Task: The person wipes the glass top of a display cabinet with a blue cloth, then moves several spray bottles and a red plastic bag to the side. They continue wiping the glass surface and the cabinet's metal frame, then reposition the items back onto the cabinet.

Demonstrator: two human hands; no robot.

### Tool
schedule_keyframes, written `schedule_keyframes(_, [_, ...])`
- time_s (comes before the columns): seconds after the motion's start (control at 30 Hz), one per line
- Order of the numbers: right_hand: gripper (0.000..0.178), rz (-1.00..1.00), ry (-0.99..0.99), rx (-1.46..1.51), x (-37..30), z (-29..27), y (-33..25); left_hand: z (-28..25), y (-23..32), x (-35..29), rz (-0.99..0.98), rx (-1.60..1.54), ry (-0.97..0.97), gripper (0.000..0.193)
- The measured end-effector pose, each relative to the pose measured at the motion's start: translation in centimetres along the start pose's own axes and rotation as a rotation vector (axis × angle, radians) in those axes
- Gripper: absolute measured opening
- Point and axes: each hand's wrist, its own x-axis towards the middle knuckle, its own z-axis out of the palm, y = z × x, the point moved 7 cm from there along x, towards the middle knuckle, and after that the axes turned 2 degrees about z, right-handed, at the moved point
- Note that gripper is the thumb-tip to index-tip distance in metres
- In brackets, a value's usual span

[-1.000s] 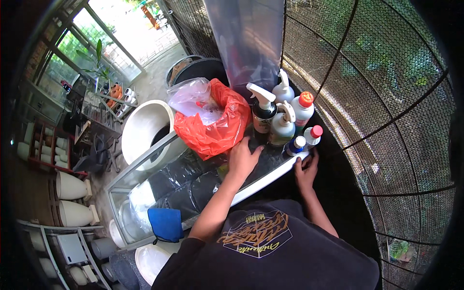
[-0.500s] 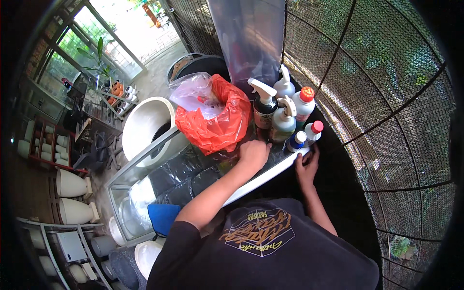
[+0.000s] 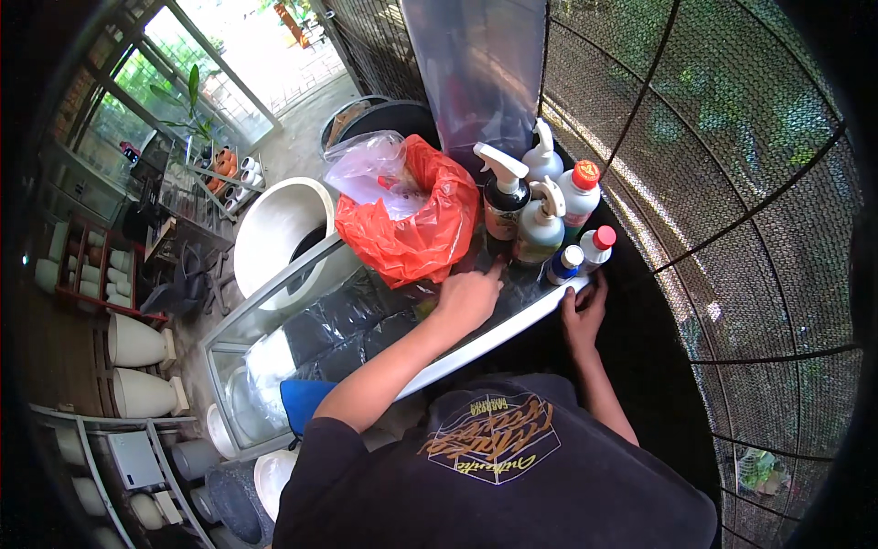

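Note:
My left hand (image 3: 470, 298) is over the top of a glass case with a white rim (image 3: 489, 340). Its index finger is stretched out and its tip points at the foot of a dark spray bottle (image 3: 503, 209). Thumb and fingers apart, my right hand (image 3: 583, 316) rests at the rim's corner, beside a small blue bottle with a white cap (image 3: 565, 264) and a small white bottle with a red cap (image 3: 597, 249). Behind these stand a pump bottle (image 3: 540, 231), a larger red-capped bottle (image 3: 578, 195) and a white spray bottle (image 3: 543, 163).
A red plastic bag (image 3: 407, 240) with clear plastic in it sits left of the bottles. Dark plastic-wrapped packs (image 3: 334, 316) and a blue item (image 3: 305, 403) lie farther left. A white tub (image 3: 274, 229) stands beyond the case. Netting (image 3: 713, 183) rises at the right.
My left hand has drawn back slightly to the left, and its index finger now sticks out toward the dark spray bottle. My right hand stays at the corner. The view has shifted a little.

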Motion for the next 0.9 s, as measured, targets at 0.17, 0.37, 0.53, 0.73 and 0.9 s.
schedule_keyframes(0.17, [0.067, 0.001, -0.024, 0.005, -0.1, -0.1, -0.3, -0.3, -0.7, -5.0, -0.19, -0.021, -0.207, 0.07])
schedule_keyframes(0.37, [0.04, 0.034, -0.109, 0.085, -3.6, -2.4, -3.8, -2.1, -3.0, -9.3, -0.231, -0.404, 0.135, 0.044])
schedule_keyframes(0.53, [0.02, -0.027, -0.588, 0.121, -5.5, 2.6, -10.4, -2.7, -7.3, -14.1, -0.654, -0.95, 0.588, 0.012])
schedule_keyframes(0.73, [0.029, -0.231, -1.148, 0.182, -7.8, 12.3, -19.5, -7.4, -12.3, -26.8, -1.003, -0.191, 0.389, 0.083])
schedule_keyframes(0.9, [0.027, -0.202, -1.561, 0.274, -13.5, 16.7, -21.3, -5.8, -13.7, -37.1, -1.493, -0.091, 0.113, 0.101])
